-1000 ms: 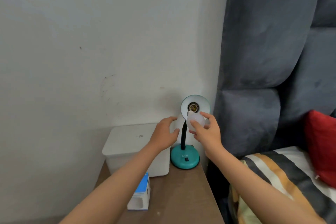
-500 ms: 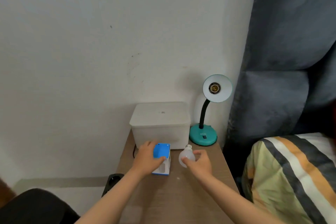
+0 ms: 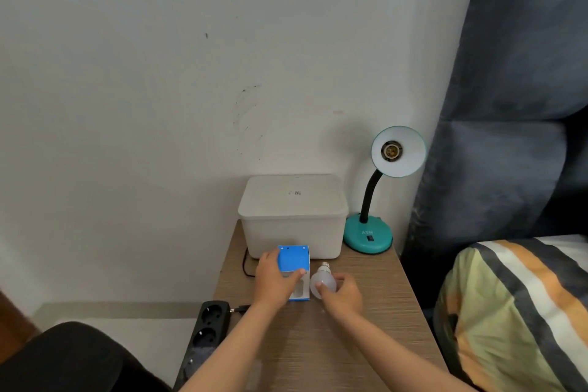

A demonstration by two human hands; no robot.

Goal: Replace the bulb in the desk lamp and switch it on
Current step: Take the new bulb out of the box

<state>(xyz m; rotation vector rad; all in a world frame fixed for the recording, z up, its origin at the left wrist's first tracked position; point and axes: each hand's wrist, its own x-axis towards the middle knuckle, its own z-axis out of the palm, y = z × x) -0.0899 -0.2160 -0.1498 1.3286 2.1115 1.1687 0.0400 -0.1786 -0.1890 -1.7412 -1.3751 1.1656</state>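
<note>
A teal desk lamp (image 3: 368,237) with a black gooseneck stands at the back right of the wooden bedside table (image 3: 366,344). Its shade faces me and the socket (image 3: 391,151) inside is bare. My right hand (image 3: 342,296) holds a white bulb (image 3: 322,284) low over the table top, screw base pointing away from me. Just left of it, my left hand (image 3: 273,283) grips a blue and white bulb box (image 3: 294,264) that lies on the table.
A white lidded plastic box (image 3: 292,216) stands against the wall behind the bulb box. A black power strip (image 3: 206,328) lies on the floor left of the table, a cable running up. A padded grey headboard (image 3: 509,105) and striped bedding (image 3: 525,312) are at the right.
My right hand has brought the bulb from the lamp socket down to the table top. My left hand left the lamp and took hold of the blue box. The view pulled back.
</note>
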